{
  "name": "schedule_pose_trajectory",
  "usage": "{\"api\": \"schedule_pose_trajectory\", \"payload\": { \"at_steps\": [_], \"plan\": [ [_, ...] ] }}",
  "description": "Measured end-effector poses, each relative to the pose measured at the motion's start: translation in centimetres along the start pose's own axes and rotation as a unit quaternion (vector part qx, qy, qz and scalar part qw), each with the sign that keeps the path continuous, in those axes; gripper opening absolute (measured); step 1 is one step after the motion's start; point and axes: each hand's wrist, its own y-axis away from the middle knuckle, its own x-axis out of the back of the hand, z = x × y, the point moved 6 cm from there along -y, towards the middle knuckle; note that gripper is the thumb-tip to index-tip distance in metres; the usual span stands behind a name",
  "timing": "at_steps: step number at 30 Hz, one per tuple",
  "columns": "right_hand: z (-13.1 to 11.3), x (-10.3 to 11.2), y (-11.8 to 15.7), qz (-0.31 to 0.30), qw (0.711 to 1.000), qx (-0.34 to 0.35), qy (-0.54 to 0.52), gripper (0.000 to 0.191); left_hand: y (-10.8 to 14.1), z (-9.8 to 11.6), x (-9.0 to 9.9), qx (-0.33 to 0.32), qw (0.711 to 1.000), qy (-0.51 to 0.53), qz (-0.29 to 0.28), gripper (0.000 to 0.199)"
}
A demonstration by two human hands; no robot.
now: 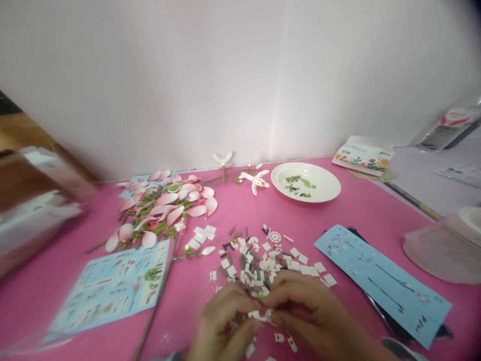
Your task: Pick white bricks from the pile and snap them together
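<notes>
Near the front edge, my left hand and my right hand meet with fingertips pinched. Between them is a small white building-brick piece, gripped from both sides. A tiny green piece shows just above it; whether the two are joined I cannot tell. Under and behind my fingers spreads a pile of loose white, grey and brown bricks. A white round lattice piece lies at the pile's far side. Two small white pieces sit below my right fingertips.
Pink-white brick blossoms lie at left, beside a long stem and a blue instruction sheet. A white plate holds green pieces. At right are another blue sheet over a dark device and a translucent container.
</notes>
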Motion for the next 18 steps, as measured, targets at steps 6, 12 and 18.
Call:
{"api": "schedule_pose_trajectory", "payload": {
  "at_steps": [6,12,18],
  "plan": [
    [0.4,-0.4,0.1,-0.003,0.997,-0.057,-0.054,0.008,-0.2,0.2,-0.2,-0.006,1.000,-0.020,0.001,0.008],
    [1.1,-1.3,0.2,-0.032,0.973,-0.146,-0.178,0.016,-0.3,0.4,-0.3,-0.001,1.000,-0.015,-0.008,0.015],
    [1.6,-2.0,0.4,-0.057,0.944,-0.164,-0.279,0.021,-0.3,0.5,-0.4,-0.008,1.000,-0.022,-0.010,0.019]
  ]
}}
